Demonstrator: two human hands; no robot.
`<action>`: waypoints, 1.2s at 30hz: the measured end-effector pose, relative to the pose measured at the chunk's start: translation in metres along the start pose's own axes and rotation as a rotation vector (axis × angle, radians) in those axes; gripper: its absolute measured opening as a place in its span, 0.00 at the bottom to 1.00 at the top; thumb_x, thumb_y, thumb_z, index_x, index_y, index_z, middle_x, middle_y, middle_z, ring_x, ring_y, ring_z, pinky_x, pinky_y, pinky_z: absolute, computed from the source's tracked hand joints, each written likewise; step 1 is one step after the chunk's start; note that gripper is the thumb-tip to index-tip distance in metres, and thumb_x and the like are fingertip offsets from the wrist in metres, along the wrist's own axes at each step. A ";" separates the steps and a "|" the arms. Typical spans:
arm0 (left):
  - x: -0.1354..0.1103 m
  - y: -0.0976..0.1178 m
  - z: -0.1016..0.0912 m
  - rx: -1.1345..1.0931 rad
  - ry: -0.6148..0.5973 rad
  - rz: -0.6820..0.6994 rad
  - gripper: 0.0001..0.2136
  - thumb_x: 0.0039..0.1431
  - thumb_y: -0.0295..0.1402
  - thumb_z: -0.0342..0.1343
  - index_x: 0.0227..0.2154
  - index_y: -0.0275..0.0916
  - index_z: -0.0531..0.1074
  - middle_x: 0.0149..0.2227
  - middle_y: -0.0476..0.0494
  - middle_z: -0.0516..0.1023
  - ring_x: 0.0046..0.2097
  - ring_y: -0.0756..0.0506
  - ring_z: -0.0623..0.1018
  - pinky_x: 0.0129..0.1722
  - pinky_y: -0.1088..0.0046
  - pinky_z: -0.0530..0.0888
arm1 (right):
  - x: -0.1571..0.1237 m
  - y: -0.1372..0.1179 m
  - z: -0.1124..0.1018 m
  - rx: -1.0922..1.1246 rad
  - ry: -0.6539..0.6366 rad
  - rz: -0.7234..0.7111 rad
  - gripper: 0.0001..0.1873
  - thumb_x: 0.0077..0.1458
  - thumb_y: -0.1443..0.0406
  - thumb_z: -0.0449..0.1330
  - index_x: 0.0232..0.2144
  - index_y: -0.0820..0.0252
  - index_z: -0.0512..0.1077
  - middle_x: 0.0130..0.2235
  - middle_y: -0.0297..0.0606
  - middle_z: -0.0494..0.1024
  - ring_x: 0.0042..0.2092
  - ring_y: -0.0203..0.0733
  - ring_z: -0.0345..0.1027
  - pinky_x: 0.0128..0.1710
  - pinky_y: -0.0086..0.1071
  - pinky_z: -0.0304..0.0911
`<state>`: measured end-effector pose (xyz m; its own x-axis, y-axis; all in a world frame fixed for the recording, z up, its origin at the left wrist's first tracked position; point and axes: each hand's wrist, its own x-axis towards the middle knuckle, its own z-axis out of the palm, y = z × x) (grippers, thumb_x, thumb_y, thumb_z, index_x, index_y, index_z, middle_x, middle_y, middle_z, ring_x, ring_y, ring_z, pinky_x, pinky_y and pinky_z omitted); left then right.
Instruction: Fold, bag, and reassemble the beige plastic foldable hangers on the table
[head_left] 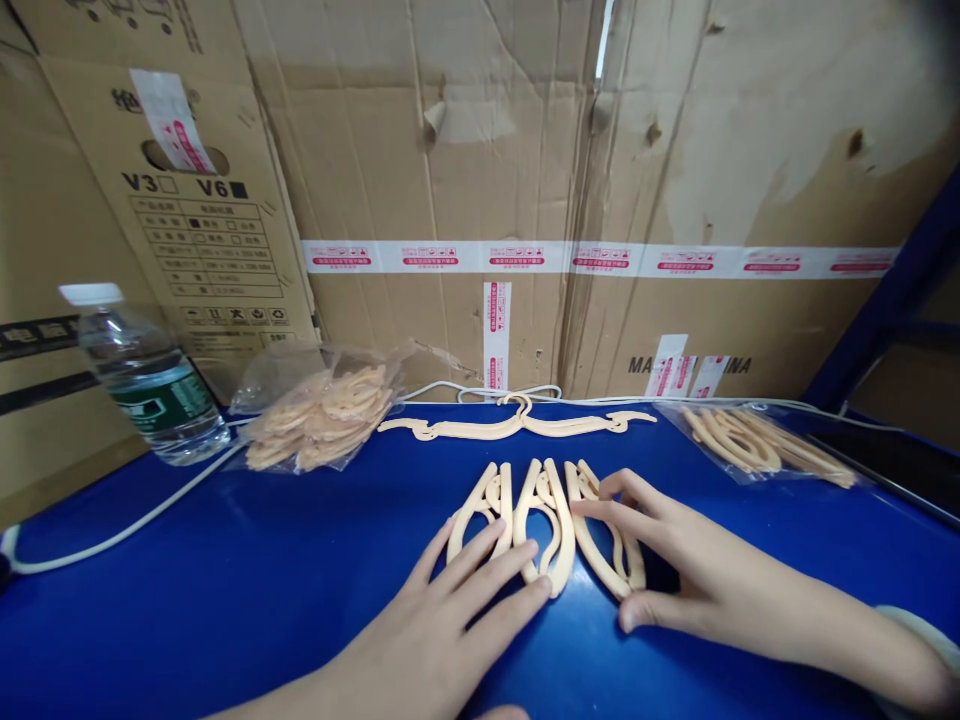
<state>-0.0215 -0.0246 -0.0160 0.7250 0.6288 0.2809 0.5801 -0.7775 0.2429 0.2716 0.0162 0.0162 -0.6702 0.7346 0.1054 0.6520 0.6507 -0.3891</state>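
Three folded cream plastic hangers lie side by side on the blue tabletop (300, 560). My left hand (450, 625) is spread with fingers apart, resting over the left folded hanger (483, 488) and touching the lower part of the middle folded hanger (568, 555). Around the right folded hanger (590, 540) my right hand (694, 555) is closed, thumb at its lower end and fingers near its top; this hanger tilts the other way. Behind them lies an unfolded hanger (480, 431) with its arms stretched out and its hook toward the cardboard.
A clear bag of folded hangers (322, 415) lies at left, beside a water bottle (154, 385). Another bagged set of hangers (742, 440) is at right, near a dark flat device (892, 460). A white cable (142, 520) runs along the table; cardboard (420, 330) stands behind.
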 end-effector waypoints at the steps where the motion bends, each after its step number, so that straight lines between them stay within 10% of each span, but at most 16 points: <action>1: 0.000 0.000 0.000 0.002 0.007 -0.007 0.32 0.61 0.47 0.58 0.65 0.50 0.57 0.67 0.45 0.61 0.68 0.31 0.58 0.65 0.41 0.51 | 0.001 0.001 0.002 0.006 0.014 -0.013 0.40 0.56 0.47 0.61 0.66 0.51 0.57 0.55 0.47 0.63 0.55 0.52 0.63 0.56 0.44 0.64; 14: 0.000 0.002 -0.019 -0.196 0.156 -0.254 0.23 0.63 0.35 0.53 0.61 0.49 0.64 0.64 0.44 0.66 0.64 0.38 0.67 0.62 0.56 0.67 | 0.014 0.055 -0.008 -0.186 0.290 0.123 0.34 0.64 0.47 0.47 0.64 0.61 0.58 0.64 0.53 0.61 0.65 0.57 0.55 0.64 0.55 0.52; 21: 0.009 -0.005 -0.016 -0.420 0.323 -0.352 0.09 0.63 0.34 0.51 0.43 0.47 0.74 0.50 0.47 0.78 0.54 0.42 0.76 0.54 0.65 0.72 | 0.024 0.093 -0.014 -0.275 0.064 0.216 0.48 0.61 0.40 0.42 0.69 0.68 0.45 0.71 0.52 0.43 0.71 0.62 0.29 0.67 0.60 0.34; 28: 0.011 -0.005 -0.024 -0.502 0.339 -0.534 0.11 0.60 0.37 0.51 0.27 0.42 0.75 0.27 0.50 0.78 0.31 0.46 0.76 0.32 0.73 0.70 | 0.025 0.086 -0.015 -0.307 0.175 0.115 0.35 0.64 0.46 0.46 0.63 0.63 0.61 0.63 0.56 0.64 0.66 0.61 0.53 0.63 0.60 0.49; 36: 0.017 -0.013 -0.028 -0.632 0.373 -0.658 0.11 0.54 0.38 0.51 0.23 0.41 0.76 0.22 0.49 0.77 0.28 0.44 0.76 0.32 0.71 0.69 | 0.021 0.084 -0.012 -0.289 0.288 0.050 0.21 0.66 0.57 0.49 0.54 0.60 0.70 0.50 0.50 0.72 0.51 0.53 0.68 0.53 0.52 0.65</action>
<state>-0.0271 -0.0038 0.0120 0.1016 0.9818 0.1602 0.4423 -0.1888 0.8767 0.3161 0.0886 -0.0032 -0.5353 0.7638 0.3606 0.7814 0.6099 -0.1318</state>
